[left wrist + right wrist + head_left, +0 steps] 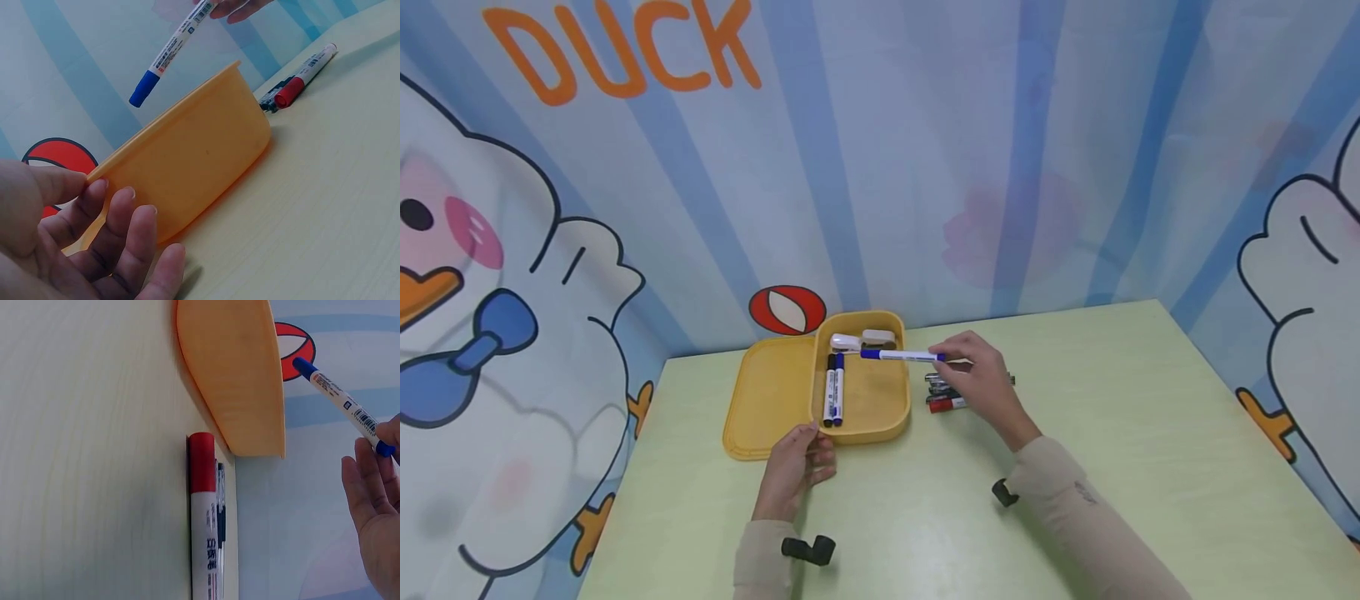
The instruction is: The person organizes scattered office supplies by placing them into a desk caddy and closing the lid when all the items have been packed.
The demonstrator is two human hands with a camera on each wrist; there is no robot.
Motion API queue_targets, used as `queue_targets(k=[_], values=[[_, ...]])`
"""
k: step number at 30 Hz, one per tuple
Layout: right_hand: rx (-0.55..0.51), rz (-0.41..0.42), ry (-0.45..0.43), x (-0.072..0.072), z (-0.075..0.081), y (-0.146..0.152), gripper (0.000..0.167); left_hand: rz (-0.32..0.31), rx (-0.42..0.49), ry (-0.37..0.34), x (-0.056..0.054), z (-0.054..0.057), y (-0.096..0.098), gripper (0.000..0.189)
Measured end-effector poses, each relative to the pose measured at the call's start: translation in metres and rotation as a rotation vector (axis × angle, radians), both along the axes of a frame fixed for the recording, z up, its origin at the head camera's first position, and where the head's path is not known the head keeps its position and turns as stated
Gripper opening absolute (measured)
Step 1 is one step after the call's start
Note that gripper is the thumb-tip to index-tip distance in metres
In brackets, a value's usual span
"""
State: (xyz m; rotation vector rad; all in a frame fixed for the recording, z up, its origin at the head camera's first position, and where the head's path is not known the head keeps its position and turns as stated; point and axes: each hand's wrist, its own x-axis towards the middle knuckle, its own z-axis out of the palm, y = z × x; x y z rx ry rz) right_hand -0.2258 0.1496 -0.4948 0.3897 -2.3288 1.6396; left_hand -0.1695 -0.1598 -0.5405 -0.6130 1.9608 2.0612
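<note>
Behind blue marker (902, 356), orange "DUCK" (617, 46), seemingly barcoded label (364, 419)

A duck-print backdrop (895, 167) hangs behind a pale green table (1142, 425).

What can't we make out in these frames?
Head: rear end of the red-capped whiteboard marker, behind the right hand.
Head: lettering on the held blue-capped marker, too small.
Left wrist: inside of the yellow box, behind its own wall.
Right wrist: red-capped whiteboard marker's rear, cut off by bottom edge.
</note>
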Motion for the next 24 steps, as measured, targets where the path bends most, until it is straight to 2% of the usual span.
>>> queue_targets(k=[10, 24], values=[[0.042, -0.016, -0.012, -0.007, 0.0, -0.022, 0.018, 0.0, 0.021, 0.009, 0.001, 0.001, 0.0, 0.032], [0.234, -0.049, -0.026, -0.017, 0.004, -0.054, 0.017, 0.003, 0.012, 0.004, -0.001, 0.0, 0.0, 0.032]])
